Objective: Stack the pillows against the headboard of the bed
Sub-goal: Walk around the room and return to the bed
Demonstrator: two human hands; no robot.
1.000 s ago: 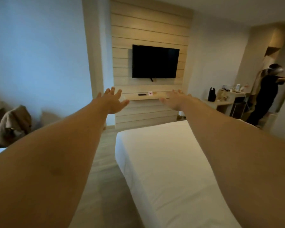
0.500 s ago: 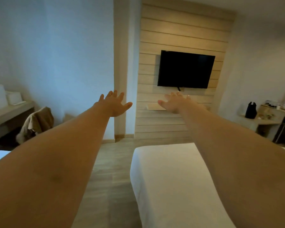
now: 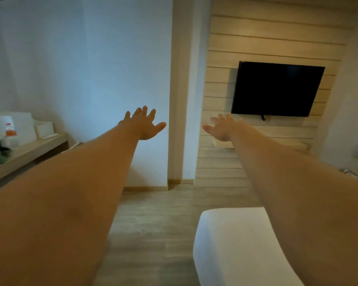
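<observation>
Both my arms stretch straight out in front of me at chest height. My left hand (image 3: 143, 125) is open with fingers spread, holding nothing. My right hand (image 3: 222, 129) is likewise open, palm turned inward, and holds nothing. Below my right arm lies the foot end of a bed (image 3: 236, 244) with a plain white sheet. No pillow and no headboard appear in this view.
A black wall-mounted TV (image 3: 277, 88) hangs on a slatted wooden panel at right. A low wooden shelf (image 3: 27, 153) runs along the left wall with a bottle (image 3: 10, 133) and white boxes on it. Wood floor (image 3: 153, 223) lies between bed and wall.
My view has swung left: the TV and bed slid to the right, the desk and the other person left the frame, and the left shelf came in. Both hands stay open and outstretched.
</observation>
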